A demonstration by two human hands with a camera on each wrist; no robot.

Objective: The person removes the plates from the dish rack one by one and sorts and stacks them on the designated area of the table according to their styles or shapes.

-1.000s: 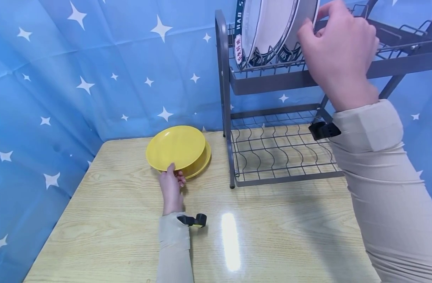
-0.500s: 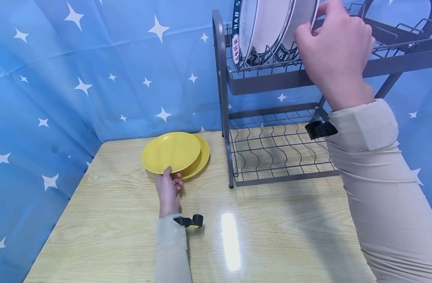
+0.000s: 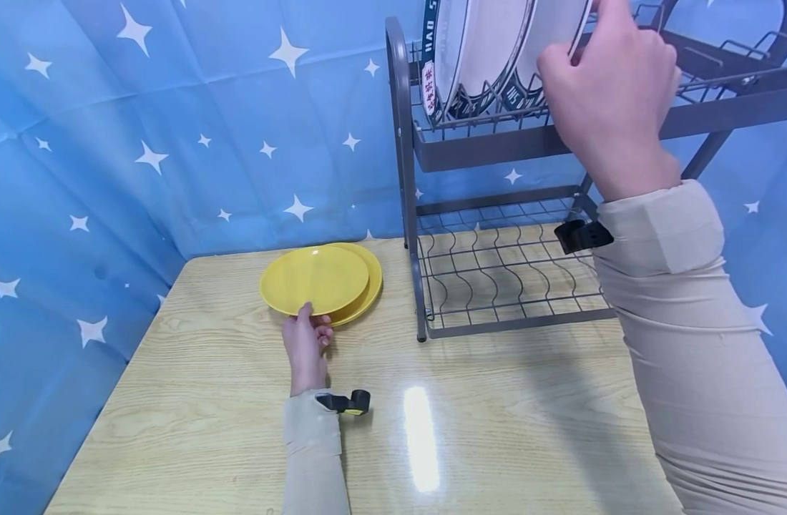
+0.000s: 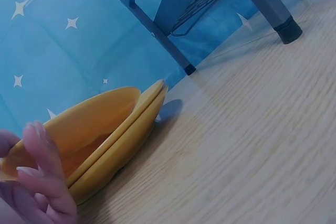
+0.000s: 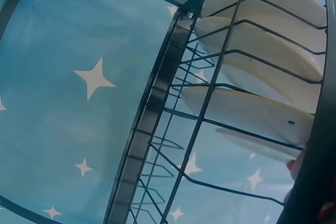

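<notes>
Near the back of the table, my left hand (image 3: 306, 343) pinches the near rim of a yellow plate (image 3: 313, 279), thumb on top. That plate sits tilted over more yellow plate rim (image 3: 371, 290), offset to the right; the left wrist view shows stacked rims (image 4: 123, 142) beneath it. Up at the rack's top tier, my right hand (image 3: 615, 93) holds the edge of a white plate (image 3: 554, 32) with a dark green patterned rim. Its upper part is cut off by the frame. Only fingertips (image 5: 296, 167) of that hand show in the right wrist view, beside the plates.
Several white plates (image 3: 496, 43) stand upright in the left part of the dark metal dish rack (image 3: 496, 150). Below them is a wire lower shelf (image 3: 516, 272). A blue star-patterned curtain (image 3: 226, 143) hangs behind the wooden table (image 3: 194, 415).
The upper yellow plate has come down and slightly left with my left hand. The white plate by my right hand has tipped slightly rightward within the rack.
</notes>
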